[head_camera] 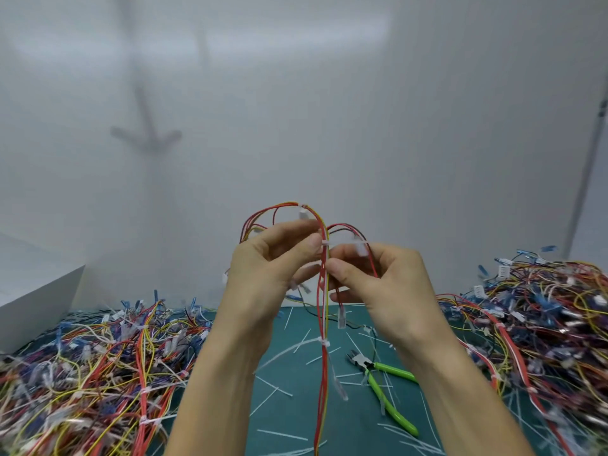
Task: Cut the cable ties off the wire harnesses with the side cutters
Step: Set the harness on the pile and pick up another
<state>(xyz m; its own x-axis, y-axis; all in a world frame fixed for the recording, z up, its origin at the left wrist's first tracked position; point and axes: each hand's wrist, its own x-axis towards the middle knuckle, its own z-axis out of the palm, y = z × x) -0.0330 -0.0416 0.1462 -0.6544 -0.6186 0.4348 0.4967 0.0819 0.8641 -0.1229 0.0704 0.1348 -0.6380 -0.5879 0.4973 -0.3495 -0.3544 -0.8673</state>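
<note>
Left hand (260,278), right hand (388,284), bottom-cropped harness (324,312)

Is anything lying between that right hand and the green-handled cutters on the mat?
Nothing bulky. The side cutters lie on the green mat below the right hand; a thin dark wire trails across their hinge and cut tie scraps lie around. The hand itself is busy, pinching the wire harness.

A red-and-yellow wire harness (324,311) hung upright, its white cable tie (324,342) uncut; green-handled side cutters (366,366) lay open at its four o'clock.
</note>
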